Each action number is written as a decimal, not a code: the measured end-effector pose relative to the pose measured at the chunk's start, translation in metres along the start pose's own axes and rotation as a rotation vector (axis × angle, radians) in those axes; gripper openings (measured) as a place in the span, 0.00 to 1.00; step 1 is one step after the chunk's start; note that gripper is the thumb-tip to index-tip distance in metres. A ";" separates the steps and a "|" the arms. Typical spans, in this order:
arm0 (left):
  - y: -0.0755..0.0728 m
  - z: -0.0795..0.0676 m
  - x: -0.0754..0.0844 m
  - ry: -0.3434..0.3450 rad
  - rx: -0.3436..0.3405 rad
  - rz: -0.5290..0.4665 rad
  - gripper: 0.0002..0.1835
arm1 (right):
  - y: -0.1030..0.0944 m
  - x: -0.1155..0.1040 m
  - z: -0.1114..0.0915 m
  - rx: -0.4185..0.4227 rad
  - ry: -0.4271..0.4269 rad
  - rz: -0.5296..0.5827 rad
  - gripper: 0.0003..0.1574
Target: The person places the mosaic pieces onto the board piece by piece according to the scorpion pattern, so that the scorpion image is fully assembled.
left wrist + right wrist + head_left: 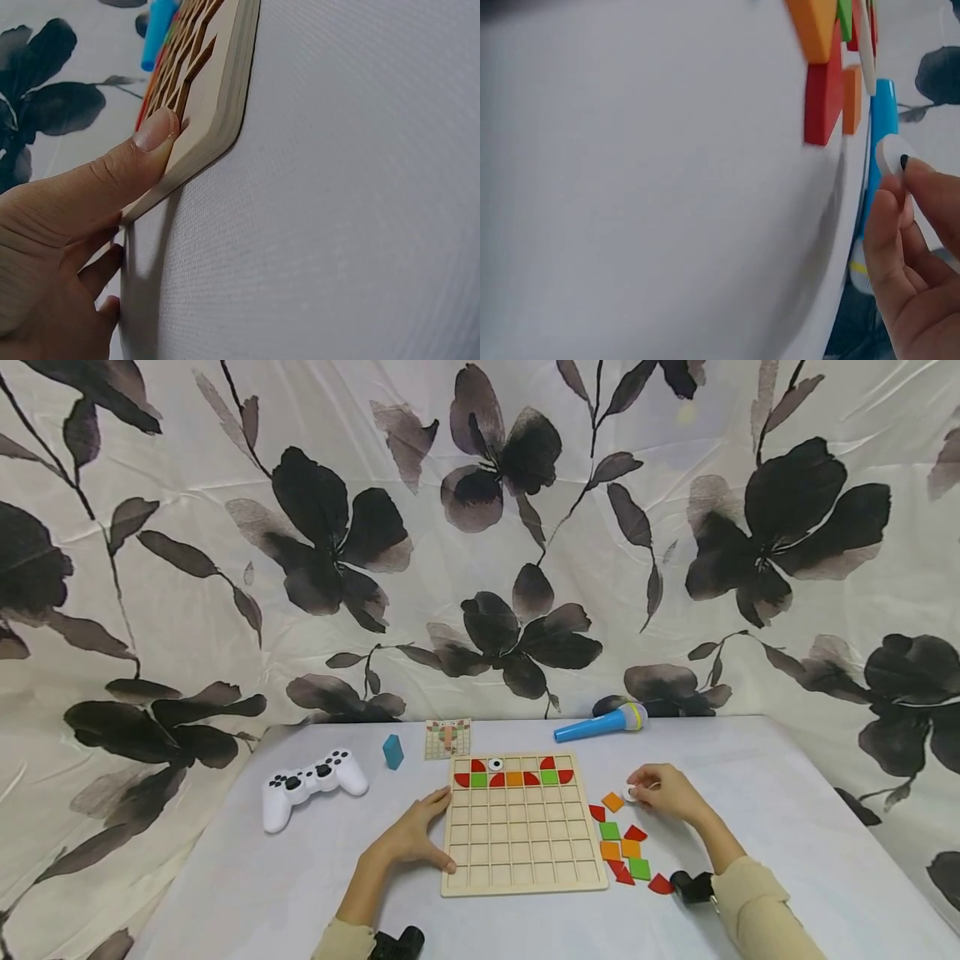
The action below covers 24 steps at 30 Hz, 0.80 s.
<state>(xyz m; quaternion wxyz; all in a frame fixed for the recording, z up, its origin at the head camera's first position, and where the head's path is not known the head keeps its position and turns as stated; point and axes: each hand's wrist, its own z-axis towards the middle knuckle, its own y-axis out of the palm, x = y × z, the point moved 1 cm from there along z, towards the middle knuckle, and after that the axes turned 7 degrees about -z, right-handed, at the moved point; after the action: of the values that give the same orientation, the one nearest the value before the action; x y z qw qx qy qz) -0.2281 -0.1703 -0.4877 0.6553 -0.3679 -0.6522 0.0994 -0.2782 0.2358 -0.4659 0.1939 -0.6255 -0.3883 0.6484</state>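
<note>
My left hand (408, 833) rests along the left edge of a light wooden grid board (517, 881). Its thumb (155, 135) lies on the board's rim near the front corner, and the other fingers extend beside the edge. To the right of the board, my right hand (670, 792) pinches a white round eye disc (889, 156) with a black spot between thumb and fingertips, raised above the table. On the board, red quarter-round, green square and orange square pieces fill the second row. Two red pieces and an eye disc (496, 765) sit in the top row.
Loose red, orange and green pieces (631, 849) lie right of the board. Behind it are a pattern card (447, 739) and a blue toy microphone (600, 724). A teal block (392, 752) and a white game controller (313, 785) lie to the left.
</note>
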 end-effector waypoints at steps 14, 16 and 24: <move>-0.004 0.006 -0.003 0.007 -0.014 -0.003 0.60 | 0.032 -0.047 0.069 0.051 -0.099 0.083 0.11; -0.005 0.007 -0.003 0.005 -0.014 0.000 0.60 | 0.037 -0.053 0.076 0.050 -0.120 0.101 0.11; -0.009 0.011 -0.008 0.014 -0.016 0.008 0.60 | 0.056 -0.072 0.099 0.089 -0.115 0.104 0.10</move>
<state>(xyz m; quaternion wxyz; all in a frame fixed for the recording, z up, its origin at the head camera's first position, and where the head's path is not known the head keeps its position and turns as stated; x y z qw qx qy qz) -0.2422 -0.1780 -0.4898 0.6564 -0.3764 -0.6470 0.0944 -0.3502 0.1219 -0.4686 0.1650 -0.5973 -0.3366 0.7090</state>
